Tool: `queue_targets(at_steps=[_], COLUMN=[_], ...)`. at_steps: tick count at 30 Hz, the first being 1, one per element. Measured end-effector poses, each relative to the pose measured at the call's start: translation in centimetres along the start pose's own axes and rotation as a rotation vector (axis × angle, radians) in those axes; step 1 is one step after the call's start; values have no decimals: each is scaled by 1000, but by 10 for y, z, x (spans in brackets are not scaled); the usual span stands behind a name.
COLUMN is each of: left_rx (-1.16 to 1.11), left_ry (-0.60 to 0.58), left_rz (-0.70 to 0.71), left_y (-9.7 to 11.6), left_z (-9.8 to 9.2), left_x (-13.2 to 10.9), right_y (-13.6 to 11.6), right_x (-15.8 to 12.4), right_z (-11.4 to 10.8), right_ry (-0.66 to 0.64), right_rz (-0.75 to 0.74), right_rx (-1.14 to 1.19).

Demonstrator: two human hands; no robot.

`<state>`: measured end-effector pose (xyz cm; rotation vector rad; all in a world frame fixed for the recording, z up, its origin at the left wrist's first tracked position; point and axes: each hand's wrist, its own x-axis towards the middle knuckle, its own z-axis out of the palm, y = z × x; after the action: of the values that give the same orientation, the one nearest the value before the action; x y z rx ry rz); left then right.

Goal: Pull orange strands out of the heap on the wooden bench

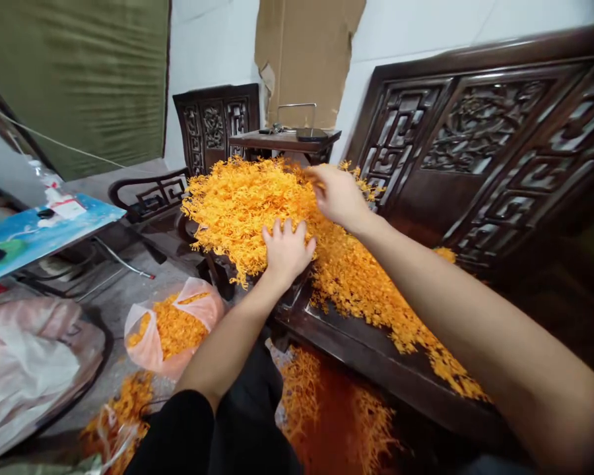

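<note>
From where I stand, the big heap of orange strands (237,201) sits at the left end of the dark wooden bench (346,336), higher than the looser orange pieces (361,284) that spread to the right along the seat. The person's left hand (288,249) lies palm down on the near side of the heap, fingers fanned wide and touching the strands. The right hand (340,196) is at the heap's far right edge, its fingers bent inward; I cannot tell whether they grip any strands or only rest against them.

Behind the right arm rises the bench's carved backrest (480,132). Just beyond the heap is a small dark table (282,140) with a thin wire frame on it, and brown cardboard (304,59) covers part of the wall above.

On the floor to the near left, an open pinkish plastic bag (141,349) holds more orange pieces, and a loose clump (129,402) lies nearer still. More orange strands hang or lie below the seat's front edge. Farther left stands a blue-topped table (96,210) with a white bottle (54,191), before an olive-green curtain (94,79).
</note>
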<state>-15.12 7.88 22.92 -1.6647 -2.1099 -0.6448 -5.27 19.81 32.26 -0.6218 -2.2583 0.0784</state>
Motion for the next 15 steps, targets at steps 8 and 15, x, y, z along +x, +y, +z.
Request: queue_targets(at_steps=[8, 15], left_rx=[-38, -86], left_ry=[-16, -25], left_rz=[-30, -60], left_y=[-3, -5], left_z=[-1, 0], left_x=[-1, 4], right_y=[-6, -9], right_x=[88, 35], right_z=[41, -2], right_ry=[-445, -534], right_rz=[59, -63], right_rx=[-20, 62])
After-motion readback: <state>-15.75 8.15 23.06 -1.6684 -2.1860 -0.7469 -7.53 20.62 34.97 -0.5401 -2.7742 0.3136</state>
